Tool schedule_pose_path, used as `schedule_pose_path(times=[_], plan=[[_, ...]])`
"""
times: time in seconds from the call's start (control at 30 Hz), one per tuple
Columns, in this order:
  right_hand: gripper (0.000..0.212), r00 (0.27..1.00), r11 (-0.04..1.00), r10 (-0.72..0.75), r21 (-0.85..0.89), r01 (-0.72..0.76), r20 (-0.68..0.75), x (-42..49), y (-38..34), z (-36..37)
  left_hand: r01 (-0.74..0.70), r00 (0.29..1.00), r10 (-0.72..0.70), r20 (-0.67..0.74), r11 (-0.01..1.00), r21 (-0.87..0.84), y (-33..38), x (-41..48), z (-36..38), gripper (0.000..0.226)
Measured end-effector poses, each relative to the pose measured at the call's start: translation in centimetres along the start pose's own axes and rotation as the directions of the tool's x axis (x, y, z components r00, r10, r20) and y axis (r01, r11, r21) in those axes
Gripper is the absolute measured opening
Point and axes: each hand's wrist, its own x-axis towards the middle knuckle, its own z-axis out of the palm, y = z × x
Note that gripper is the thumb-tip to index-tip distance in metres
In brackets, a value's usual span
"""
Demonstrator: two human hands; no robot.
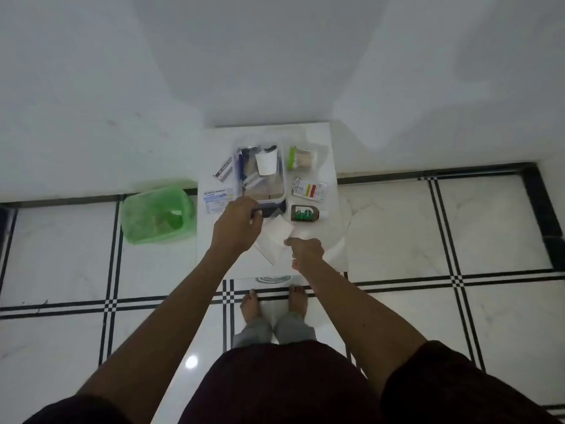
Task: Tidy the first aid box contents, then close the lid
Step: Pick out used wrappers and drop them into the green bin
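A clear plastic first aid box stands open on a small white table, with packets and a white paper cup inside. My left hand grips a dark object at the box's near edge. My right hand pinches a corner of a white gauze packet lying in front of the box. Around the box lie a brown bottle, a red-yellow sachet, a bag of cotton swabs and two bandage boxes.
A green plastic bin sits on the floor left of the table. White walls rise behind. My bare feet stand on white tiles with black lines just before the table's front edge.
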Motion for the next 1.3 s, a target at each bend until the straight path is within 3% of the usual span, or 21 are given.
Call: schedule_pose_path(times=[0.17,0.37,0.57,0.7,0.83,0.93,1.03,1.13,1.3], plan=[[0.063,0.998,0.999,0.038,-0.034,-0.036,0.049,1.4,-0.1,1.9,0.087,0.996,-0.087,0.014,0.996,-0.005,-0.4,1.1,0.8,0.016],[0.047,0.999,0.999,0.038,0.006,-0.038,0.021,1.9,-1.5,2.6,0.146,0.988,-0.151,-0.043,0.985,-0.094,-0.1,3.1,-0.2,0.021],[0.036,0.998,0.989,0.059,0.133,-0.063,0.039,0.7,-3.5,2.2,0.157,0.987,-0.160,-0.011,0.978,-0.136,0.2,7.5,0.0,0.025],[0.034,0.997,0.988,0.056,0.140,-0.062,0.046,-0.2,-5.3,1.3,0.217,0.974,-0.204,0.097,0.965,-0.150,1.7,11.2,0.8,0.056],[0.035,0.999,0.999,0.042,0.018,-0.042,0.030,-0.7,-7.1,0.3,0.229,0.952,-0.226,0.209,0.973,0.010,3.5,13.5,2.5,0.084],[0.040,0.998,0.999,-0.040,0.026,0.039,0.042,-0.6,-8.3,-0.1,0.317,0.922,-0.302,0.243,0.948,-0.022,3.8,14.2,3.8,0.062],[0.030,0.992,0.994,-0.108,0.012,0.107,0.060,-0.5,-8.8,-0.4,0.426,0.891,-0.390,0.234,0.896,-0.126,4.1,14.3,4.2,0.031],[0.010,0.987,0.989,-0.150,-0.002,0.150,0.060,-0.6,-9.3,-0.6,0.474,0.879,-0.446,0.167,0.856,-0.207,4.8,14.4,4.3,0.042],[0.018,0.986,0.989,-0.148,-0.008,0.149,0.079,-1.2,-9.5,-0.8,0.575,0.812,-0.569,0.134,0.738,-0.353,5.0,14.3,3.8,0.057]])
